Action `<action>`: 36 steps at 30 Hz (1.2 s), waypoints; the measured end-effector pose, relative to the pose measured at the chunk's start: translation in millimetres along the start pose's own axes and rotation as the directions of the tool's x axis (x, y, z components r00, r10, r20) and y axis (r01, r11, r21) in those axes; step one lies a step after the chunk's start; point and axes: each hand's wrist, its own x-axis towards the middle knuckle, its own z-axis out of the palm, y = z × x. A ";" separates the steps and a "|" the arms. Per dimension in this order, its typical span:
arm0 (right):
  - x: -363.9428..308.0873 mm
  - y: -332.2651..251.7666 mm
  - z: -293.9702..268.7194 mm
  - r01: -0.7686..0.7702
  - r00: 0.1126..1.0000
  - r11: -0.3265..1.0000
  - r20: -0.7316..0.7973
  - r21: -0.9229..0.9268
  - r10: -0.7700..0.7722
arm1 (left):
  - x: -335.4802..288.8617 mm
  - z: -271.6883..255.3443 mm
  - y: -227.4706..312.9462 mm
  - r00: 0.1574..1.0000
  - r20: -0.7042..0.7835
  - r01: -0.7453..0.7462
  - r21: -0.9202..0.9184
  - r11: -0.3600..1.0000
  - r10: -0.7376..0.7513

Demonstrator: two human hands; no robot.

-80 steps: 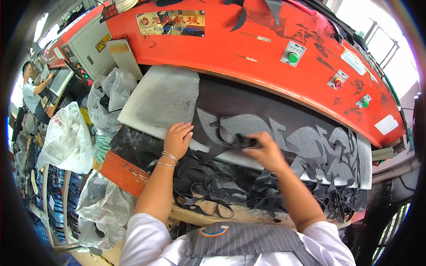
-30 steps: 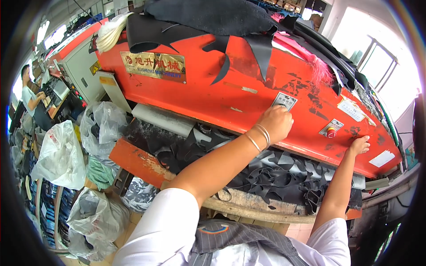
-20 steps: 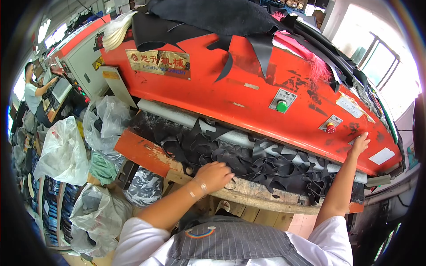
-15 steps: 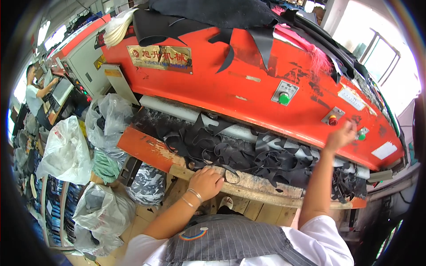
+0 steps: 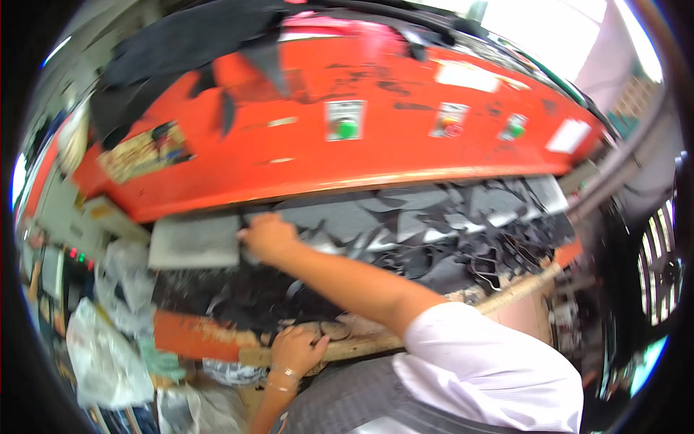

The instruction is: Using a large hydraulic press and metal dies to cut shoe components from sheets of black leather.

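Note:
My right arm reaches across to the left over a pale cutting pad under the red machine. My right hand, slightly blurred, has its fingers curled at the left edge of a black leather-like sheet with cut-out gaps. Nearer me, my left hand lies on the wooden front rail, its thumb apart from the fingers and nothing visible in it. Tangled black scraps fill the ledge between the pad and the rail.
The red machine body spans the far side, bearing a green button, a red button and another green button. Black sheets drape over its top. Stuffed plastic bags stand at the left.
My right hand has gone from beside the buttons at the right to the left part of the pad. More of the pad and its black sheet shows. The view has turned right.

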 end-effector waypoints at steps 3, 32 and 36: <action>44.8 -14.9 50.0 -0.048 0.997 0.998 -0.057 -0.047 0.045 | 31.3 -3.5 -16.2 0.979 0.175 0.107 -0.015 0.994 -0.103; -131.6 386.2 -183.1 -0.018 0.971 0.995 -0.240 -0.103 -0.007 | 210.3 -10.3 26.9 0.995 -0.050 -0.094 -0.305 0.948 0.082; -156.8 553.3 -249.6 -0.440 0.791 0.894 -0.508 -0.088 0.340 | 279.7 27.4 80.1 0.988 -0.049 -0.152 -0.221 0.963 0.145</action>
